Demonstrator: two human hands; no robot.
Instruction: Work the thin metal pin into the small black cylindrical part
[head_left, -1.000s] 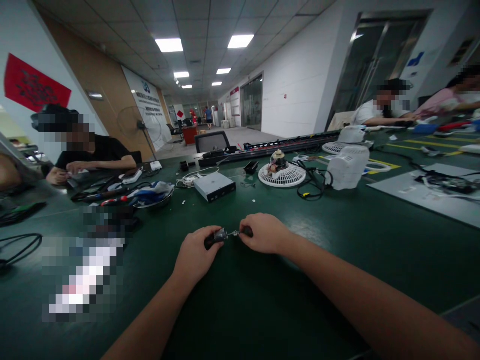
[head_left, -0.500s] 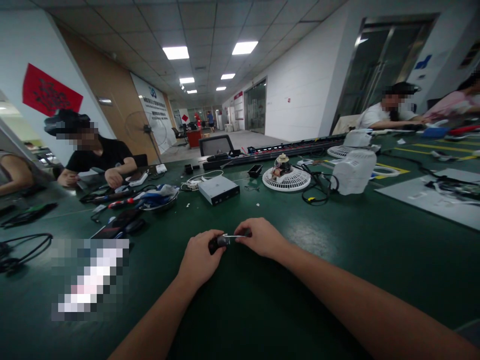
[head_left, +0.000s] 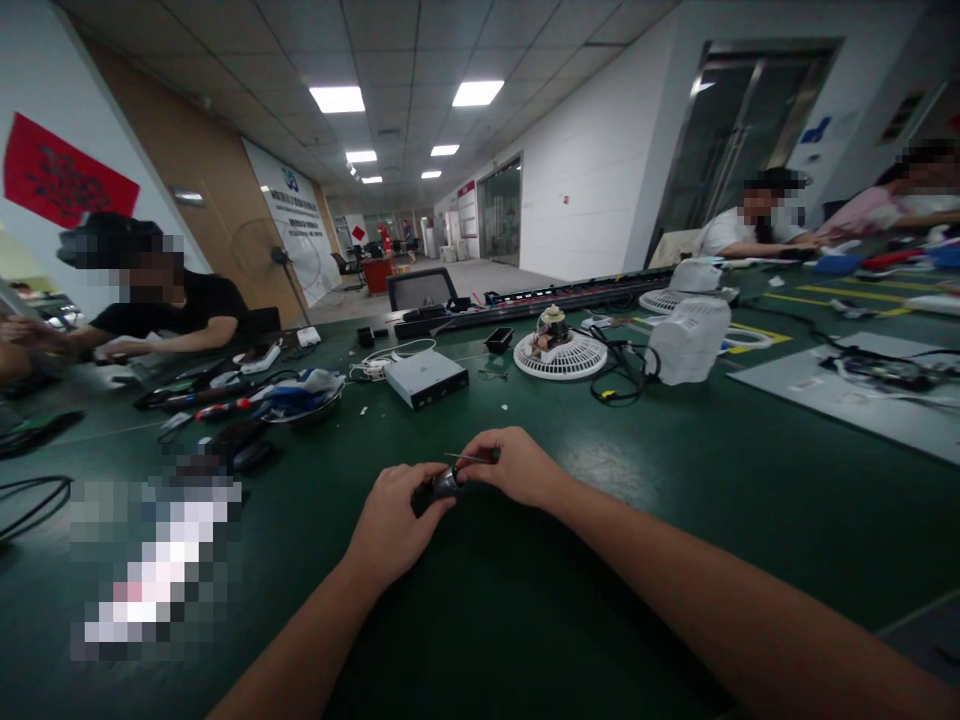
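Though dark, cylinder [head_left: 446, 483] in left hand [head_left: 396, 515].

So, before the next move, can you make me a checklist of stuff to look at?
1. Left hand gripping the dark cylinder: ok.
2. Right hand holding the thin rod: ok.
3. Rod's tip inside the cylinder: not ok; it shows outside.
4. Rod touching the cylinder: cannot tell from this angle.
5. Silver box out of the hands' way: ok; it sits farther back on the table.
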